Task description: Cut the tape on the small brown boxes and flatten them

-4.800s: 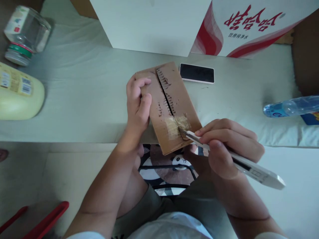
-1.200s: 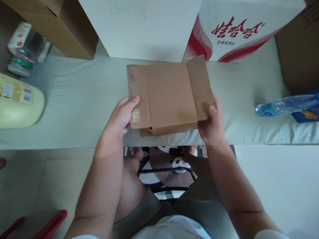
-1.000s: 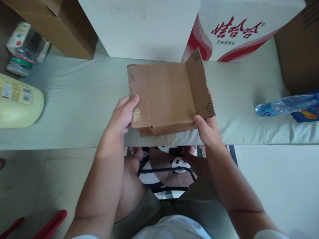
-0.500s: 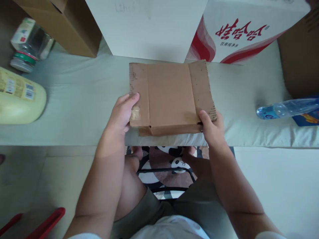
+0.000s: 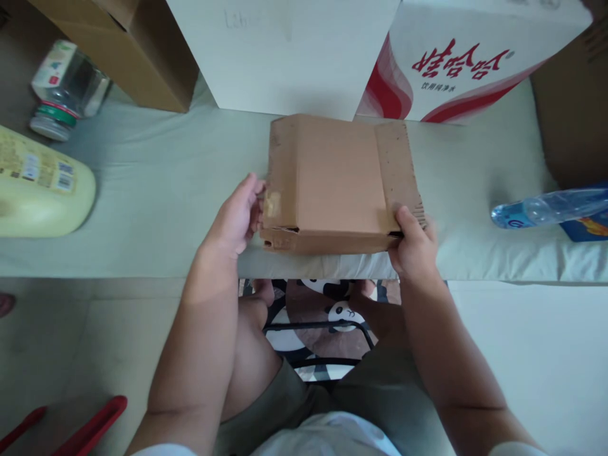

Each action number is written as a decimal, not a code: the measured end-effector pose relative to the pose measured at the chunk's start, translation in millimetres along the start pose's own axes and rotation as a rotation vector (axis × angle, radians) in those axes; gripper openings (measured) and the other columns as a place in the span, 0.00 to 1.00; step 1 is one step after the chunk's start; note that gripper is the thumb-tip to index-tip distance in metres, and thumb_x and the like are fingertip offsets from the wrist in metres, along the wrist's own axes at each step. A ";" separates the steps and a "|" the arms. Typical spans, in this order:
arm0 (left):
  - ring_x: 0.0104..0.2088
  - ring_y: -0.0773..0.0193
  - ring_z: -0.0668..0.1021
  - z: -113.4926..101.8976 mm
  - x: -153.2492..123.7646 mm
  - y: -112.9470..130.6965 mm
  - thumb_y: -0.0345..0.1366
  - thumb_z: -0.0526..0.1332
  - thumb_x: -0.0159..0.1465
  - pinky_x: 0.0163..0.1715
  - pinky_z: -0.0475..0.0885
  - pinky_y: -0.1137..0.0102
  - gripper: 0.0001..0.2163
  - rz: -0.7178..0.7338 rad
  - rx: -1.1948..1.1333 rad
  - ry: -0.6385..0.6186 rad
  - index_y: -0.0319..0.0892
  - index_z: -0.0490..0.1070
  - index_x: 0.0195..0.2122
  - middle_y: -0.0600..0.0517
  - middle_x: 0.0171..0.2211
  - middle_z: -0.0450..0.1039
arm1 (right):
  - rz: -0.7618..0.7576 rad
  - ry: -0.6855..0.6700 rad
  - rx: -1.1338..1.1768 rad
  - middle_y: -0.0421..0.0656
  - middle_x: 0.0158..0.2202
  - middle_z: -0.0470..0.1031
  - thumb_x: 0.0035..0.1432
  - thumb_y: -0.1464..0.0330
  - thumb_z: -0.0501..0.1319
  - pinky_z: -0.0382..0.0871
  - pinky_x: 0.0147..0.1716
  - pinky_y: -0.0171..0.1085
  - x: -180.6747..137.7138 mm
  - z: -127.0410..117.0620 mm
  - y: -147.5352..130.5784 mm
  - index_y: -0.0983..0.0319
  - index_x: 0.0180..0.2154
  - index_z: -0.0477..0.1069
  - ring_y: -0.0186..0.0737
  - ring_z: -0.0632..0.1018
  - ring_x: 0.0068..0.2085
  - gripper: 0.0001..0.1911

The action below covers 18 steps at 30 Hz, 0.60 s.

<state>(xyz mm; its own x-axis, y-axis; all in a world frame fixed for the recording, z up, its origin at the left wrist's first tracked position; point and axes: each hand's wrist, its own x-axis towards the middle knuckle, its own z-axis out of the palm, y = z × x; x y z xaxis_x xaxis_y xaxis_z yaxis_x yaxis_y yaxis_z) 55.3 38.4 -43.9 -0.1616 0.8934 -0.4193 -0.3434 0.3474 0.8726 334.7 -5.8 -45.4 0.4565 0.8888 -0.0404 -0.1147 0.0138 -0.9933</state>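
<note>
Two white carton panels, one plain with faint handwriting (image 5: 285,57) and one printed in red (image 5: 451,73), stand just beyond the small brown cardboard box (image 5: 339,177) and block the space behind it; whether they belong to one carton, or touch the box, I cannot tell. The box lies near the front edge of a surface covered in pale green cloth (image 5: 156,190), between the hands, one side flap spread out at each end. Farther left stands a taller brown box (image 5: 161,63), with a clear jar with a green-banded lid (image 5: 69,92) beside it and a pale yellow bottle (image 5: 47,183) nearer the front. To the right, well apart from the work, a clear plastic bottle with a blue label (image 5: 551,208) lies partly over a blue pack (image 5: 586,227). Counted up: one jar, two bottles, one blue pack, two brown boxes in all, and two long red objects (image 5: 92,425) at lower left. The right hand (image 5: 415,244) pinches the box's near right corner, thumb on top of the flap. The left hand (image 5: 240,212) has half-curled fingers at the left flap's edge; whether they grip it I cannot tell.
</note>
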 end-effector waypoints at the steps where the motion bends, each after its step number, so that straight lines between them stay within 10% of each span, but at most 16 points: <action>1: 0.21 0.63 0.75 -1.7 3.6 1.6 0.53 0.62 0.67 0.21 0.69 0.69 0.16 0.073 0.009 0.044 0.45 0.75 0.35 0.50 0.25 0.73 | -0.012 -0.006 0.027 0.39 0.33 0.78 0.49 0.54 0.74 0.75 0.38 0.37 -0.4 0.0 -1.0 0.59 0.31 0.76 0.38 0.78 0.35 0.17; 5: 0.45 0.53 0.83 -13.3 16.0 5.8 0.42 0.70 0.59 0.47 0.79 0.60 0.11 0.399 0.407 0.218 0.46 0.76 0.41 0.46 0.45 0.82 | -0.069 -0.020 0.116 0.37 0.29 0.74 0.48 0.56 0.76 0.73 0.34 0.34 -2.0 -1.1 -3.3 0.59 0.27 0.75 0.34 0.74 0.31 0.17; 8: 0.64 0.43 0.75 -19.4 14.7 8.8 0.43 0.75 0.53 0.68 0.67 0.50 0.26 0.535 0.815 0.060 0.46 0.75 0.54 0.43 0.61 0.76 | -0.081 -0.072 0.124 0.36 0.26 0.71 0.48 0.55 0.76 0.71 0.31 0.33 -2.8 -3.0 -2.9 0.60 0.25 0.73 0.32 0.72 0.28 0.19; 12: 0.67 0.42 0.72 -14.4 2.5 16.4 0.47 0.74 0.54 0.71 0.63 0.51 0.29 0.621 0.885 -0.127 0.48 0.75 0.57 0.45 0.64 0.74 | -0.085 -0.162 0.118 0.37 0.23 0.68 0.49 0.53 0.76 0.68 0.25 0.33 -2.7 -7.7 -4.3 0.60 0.21 0.70 0.32 0.70 0.25 0.22; 18: 0.55 0.44 0.76 -6.4 -5.9 21.9 0.37 0.77 0.47 0.62 0.69 0.56 0.15 0.450 0.545 0.023 0.44 0.77 0.35 0.48 0.46 0.81 | -0.057 -0.331 0.075 0.36 0.16 0.61 0.49 0.51 0.76 0.54 0.18 0.35 -4.9 -16.9 -15.1 0.59 0.18 0.66 0.31 0.61 0.18 0.26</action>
<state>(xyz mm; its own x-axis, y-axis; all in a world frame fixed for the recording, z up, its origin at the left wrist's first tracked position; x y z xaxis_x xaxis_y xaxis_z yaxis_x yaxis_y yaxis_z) 42.9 38.9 -23.9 -0.2006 0.9796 0.0119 0.2722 0.0440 0.9612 349.1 -18.0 -32.0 0.1541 0.9859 0.0649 -0.1670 0.0907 -0.9818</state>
